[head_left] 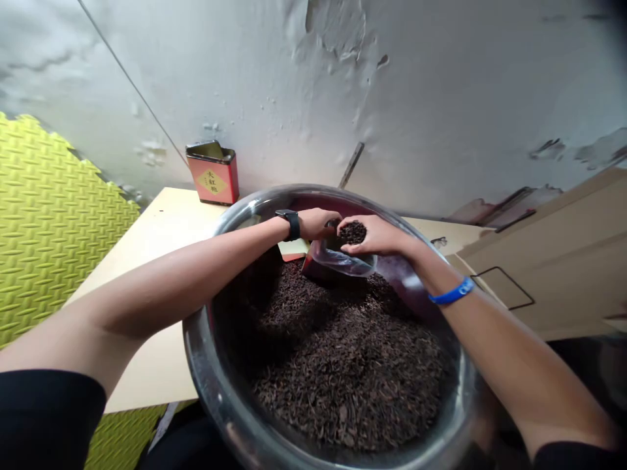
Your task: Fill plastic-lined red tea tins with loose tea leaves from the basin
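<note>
The left hand (317,224) and the right hand (373,235) met above the far side of a large stainless steel bowl (198,352), close together, with their fingers almost touching. The right hand was cupped palm-up under a small heap of dark loose tea (353,232). Just below the hands, a clear plastic bag (343,261) lay slumped on the tea near the bowl's far wall. The left hand's fingers seemed to sit at the bag's upper edge, though the view there was poor and I could not tell whether they gripped it. The rest of the tea filled the bowl in a broad, rough bed.

The bowl stood over the pale tabletop (161,222), with a red tea tin (213,173) (gold diamond label, lid open) at the far edge against a peeling white wall (441,85). A green foam mat (49,228) lay to the left and a cardboard sheet (543,261) to the right.
</note>
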`<state>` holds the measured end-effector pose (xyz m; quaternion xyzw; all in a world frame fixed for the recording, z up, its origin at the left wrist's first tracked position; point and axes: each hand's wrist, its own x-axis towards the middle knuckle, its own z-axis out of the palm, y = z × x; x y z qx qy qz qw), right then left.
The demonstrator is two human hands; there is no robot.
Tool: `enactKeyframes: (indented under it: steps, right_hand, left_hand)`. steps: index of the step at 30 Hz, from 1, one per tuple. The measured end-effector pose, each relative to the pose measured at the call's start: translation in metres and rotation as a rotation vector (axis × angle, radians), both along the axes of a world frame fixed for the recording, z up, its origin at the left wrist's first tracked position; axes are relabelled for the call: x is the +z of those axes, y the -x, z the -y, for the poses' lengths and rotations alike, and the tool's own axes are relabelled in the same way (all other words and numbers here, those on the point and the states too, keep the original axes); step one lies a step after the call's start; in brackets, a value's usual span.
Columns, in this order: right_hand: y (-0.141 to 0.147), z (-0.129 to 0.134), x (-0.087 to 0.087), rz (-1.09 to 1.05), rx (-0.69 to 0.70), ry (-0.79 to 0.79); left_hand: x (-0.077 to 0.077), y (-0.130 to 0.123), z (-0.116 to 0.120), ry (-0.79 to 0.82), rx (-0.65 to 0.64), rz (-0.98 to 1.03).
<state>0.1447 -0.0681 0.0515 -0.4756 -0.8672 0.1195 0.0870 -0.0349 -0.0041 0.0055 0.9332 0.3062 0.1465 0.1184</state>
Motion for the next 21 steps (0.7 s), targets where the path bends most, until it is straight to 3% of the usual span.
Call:
enactKeyframes:
  steps: [3, 6, 21]
  right_hand:
    - [-0.001, -0.011, -0.024, -0.019, -0.074, -0.049]
    - [-0.001, -0.009, -0.036, -0.031, -0.113, -0.088]
    - [-0.001, -0.003, -0.048, -0.063, -0.111, -0.23]
  left_hand:
    - [-0.001, -0.002, -0.001, 0.015, 0.032, -0.002]
    - [-0.003, -0.003, -0.002, 0.03, 0.019, -0.002]
    - [-0.002, -0.005, 0.001, 0.011, 0.019, -0.002]
